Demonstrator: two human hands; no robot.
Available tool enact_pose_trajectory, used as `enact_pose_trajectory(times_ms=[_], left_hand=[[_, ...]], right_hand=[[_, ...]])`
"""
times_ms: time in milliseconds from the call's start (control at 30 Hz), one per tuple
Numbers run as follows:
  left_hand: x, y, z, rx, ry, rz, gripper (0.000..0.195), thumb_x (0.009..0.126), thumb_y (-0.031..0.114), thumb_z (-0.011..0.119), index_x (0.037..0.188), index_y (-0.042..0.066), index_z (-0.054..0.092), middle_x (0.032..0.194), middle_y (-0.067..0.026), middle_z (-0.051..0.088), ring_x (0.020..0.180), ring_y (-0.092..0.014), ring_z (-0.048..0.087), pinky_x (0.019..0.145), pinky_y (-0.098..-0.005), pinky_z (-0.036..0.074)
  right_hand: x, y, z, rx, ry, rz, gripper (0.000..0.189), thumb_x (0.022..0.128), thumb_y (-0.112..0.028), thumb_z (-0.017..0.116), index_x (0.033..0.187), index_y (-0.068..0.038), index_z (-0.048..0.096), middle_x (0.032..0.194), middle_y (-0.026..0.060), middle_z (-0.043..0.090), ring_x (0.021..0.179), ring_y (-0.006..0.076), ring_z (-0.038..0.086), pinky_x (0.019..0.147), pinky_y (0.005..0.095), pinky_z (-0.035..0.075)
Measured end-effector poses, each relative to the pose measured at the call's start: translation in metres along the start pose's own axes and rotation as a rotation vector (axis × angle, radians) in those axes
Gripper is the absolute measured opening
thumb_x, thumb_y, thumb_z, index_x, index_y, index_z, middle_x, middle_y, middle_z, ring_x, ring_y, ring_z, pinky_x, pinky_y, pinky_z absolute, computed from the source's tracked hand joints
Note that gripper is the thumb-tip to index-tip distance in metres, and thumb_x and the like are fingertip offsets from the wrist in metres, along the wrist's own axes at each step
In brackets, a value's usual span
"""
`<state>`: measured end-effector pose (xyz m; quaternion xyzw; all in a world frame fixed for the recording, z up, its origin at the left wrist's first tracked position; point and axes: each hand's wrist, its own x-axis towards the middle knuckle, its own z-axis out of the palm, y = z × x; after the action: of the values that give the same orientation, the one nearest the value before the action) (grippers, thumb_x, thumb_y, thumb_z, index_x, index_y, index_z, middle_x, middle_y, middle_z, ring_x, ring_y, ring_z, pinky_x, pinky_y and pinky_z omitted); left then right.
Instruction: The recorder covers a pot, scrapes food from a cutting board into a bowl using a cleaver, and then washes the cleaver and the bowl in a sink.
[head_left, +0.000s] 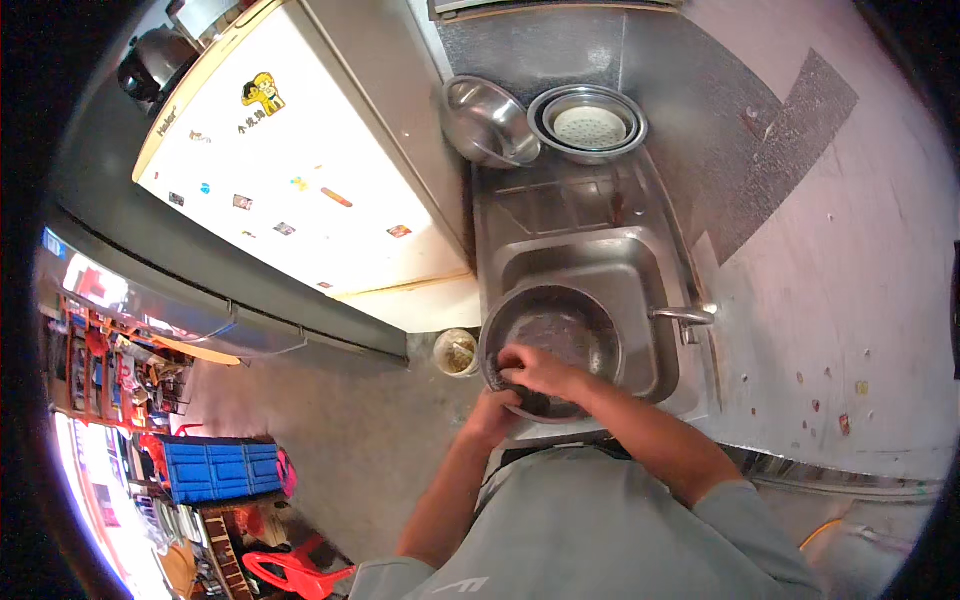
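Note:
A large round metal basin (555, 300) rests in the stainless-steel sink (637, 262), taking up its left part. My left hand (499, 415) grips the basin's near-left rim, its thumb over the edge. Inside that same rim is my right hand (541, 370), fingers curled down against the wall. Whether the right hand holds anything is hidden by its own fingers. The basin's inner wall looks dark and wet, with a dark patch below the right hand that I cannot make out.
The faucet (681, 315) reaches over the sink from the right. A metal pot (487, 124) leans beside stacked bowls with a white strainer (589, 127) on the drainboard (551, 202). A Haier refrigerator (300, 165) stands left. On the floor sits a small bucket (456, 352) with scraps.

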<state>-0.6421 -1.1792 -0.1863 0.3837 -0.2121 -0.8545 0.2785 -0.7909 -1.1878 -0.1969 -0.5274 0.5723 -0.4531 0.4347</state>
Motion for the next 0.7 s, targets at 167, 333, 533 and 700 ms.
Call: enact_pose_trajectory(times_ms=[167,333,533,700], left_hand=[[0.003,-0.02,0.006,0.166,0.112,-0.043,0.043,0.067,-0.005,0.051,0.11,-0.001,0.05,0.101,-0.0125,0.059,0.089,-0.028,0.06,0.081,-0.0391,0.049],[0.008,-0.027,0.002,0.114,0.094,0.001,0.043,0.068,-0.004,0.052,0.11,-0.003,0.049,0.1,-0.0129,0.059,0.086,-0.027,0.06,0.081,-0.0379,0.049],[0.003,-0.029,0.012,0.154,0.213,0.05,0.04,0.068,-0.003,0.053,0.108,-0.003,0.051,0.1,-0.0118,0.06,0.087,-0.026,0.06,0.079,-0.0364,0.049],[0.002,-0.034,0.017,0.099,0.092,0.018,0.036,0.069,-0.003,0.052,0.105,-0.003,0.052,0.099,-0.0118,0.06,0.085,-0.025,0.06,0.076,-0.035,0.048]], right_hand=[[0.046,0.003,-0.004,0.189,0.698,0.256,0.021,0.077,-0.011,0.062,0.091,0.002,0.053,0.085,0.0131,0.059,0.078,0.021,0.056,0.074,0.0331,0.045],[0.023,-0.008,0.02,0.0,0.243,0.097,0.039,0.074,-0.028,0.068,0.093,0.002,0.052,0.087,0.0139,0.057,0.081,0.0236,0.055,0.075,0.0366,0.043],[0.032,-0.038,0.001,0.404,0.48,0.361,0.043,0.074,-0.026,0.069,0.101,0.004,0.053,0.096,0.0157,0.058,0.085,0.0241,0.055,0.079,0.0362,0.042],[0.049,-0.019,-0.023,0.535,0.551,0.395,0.035,0.075,-0.022,0.069,0.096,0.004,0.059,0.093,0.0159,0.062,0.088,0.023,0.056,0.082,0.0342,0.042]])
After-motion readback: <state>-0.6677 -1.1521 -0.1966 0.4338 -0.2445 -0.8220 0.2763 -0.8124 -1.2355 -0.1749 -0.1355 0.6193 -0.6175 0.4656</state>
